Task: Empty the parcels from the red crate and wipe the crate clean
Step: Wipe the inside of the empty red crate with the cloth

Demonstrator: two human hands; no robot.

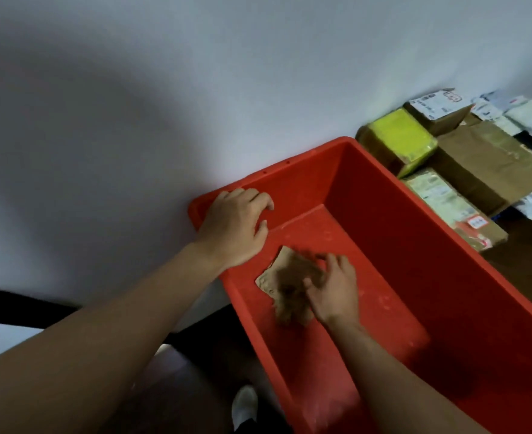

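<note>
The red crate (393, 233) stands against the wall and holds no parcels; its floor shows pale smudges. My left hand (235, 227) grips the crate's far left corner, fingers curled over the rim. Inside the crate, my right hand (332, 289) presses a brown cloth (285, 281) onto the floor near the left wall, fingers curled on it; the cloth is motion-blurred. The parcels (477, 164) lie stacked on the floor to the right of the crate: brown cardboard boxes, one with a yellow-green top (399, 133), and white mailer bags (527, 120).
A pale wall (164, 104) runs directly behind the crate. Dark floor shows at the lower left, with a white shoe (244, 402) beside the crate's near left side. The parcel pile fills the space to the crate's right.
</note>
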